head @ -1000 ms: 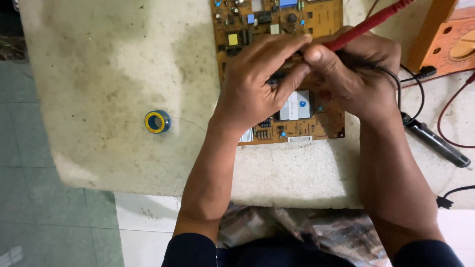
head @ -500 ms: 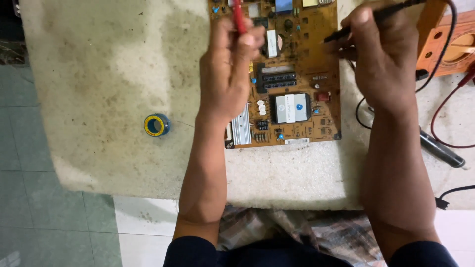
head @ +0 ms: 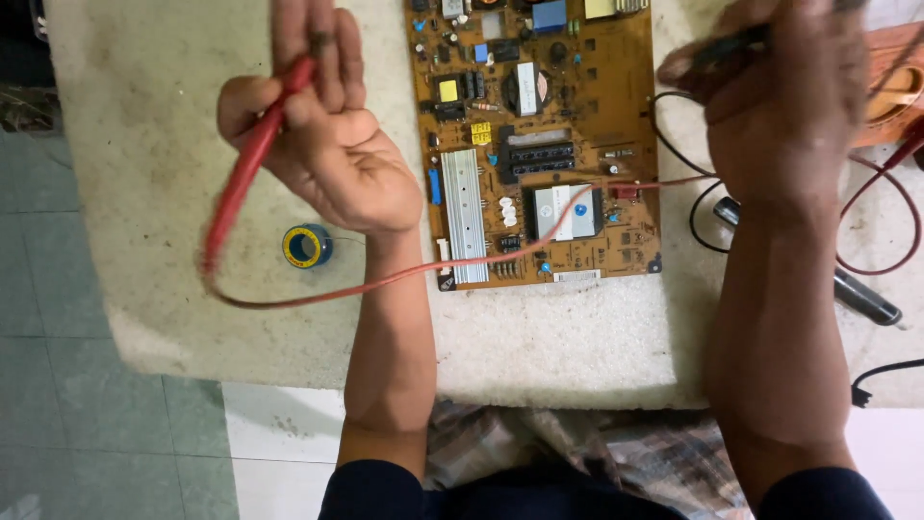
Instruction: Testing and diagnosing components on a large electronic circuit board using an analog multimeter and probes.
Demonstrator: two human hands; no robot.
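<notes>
My left hand (head: pixel 322 135) is lifted palm up over the left part of the table and grips a red test probe (head: pixel 245 173). The probe's red lead (head: pixel 404 274) loops down and runs right across the board. A brown circuit board (head: pixel 539 144) with a silver heat sink lies flat between my hands. My right hand (head: pixel 784 96) hovers above the board's right edge and pinches a black probe (head: pixel 717 48). Neither probe touches the board.
A small spool of solder (head: pixel 308 246) with a yellow and blue rim sits left of the board. Black and red leads (head: pixel 881 221) curl at the right, beside a black pen-shaped tool (head: pixel 861 297). An orange object (head: pixel 895 91) lies at the far right. The table's front edge (head: pixel 539 395) is near my body.
Both hands met over the board a second ago. They have since drawn apart: the left hand swung left with the red probe, the right hand moved right and up with the black one.
</notes>
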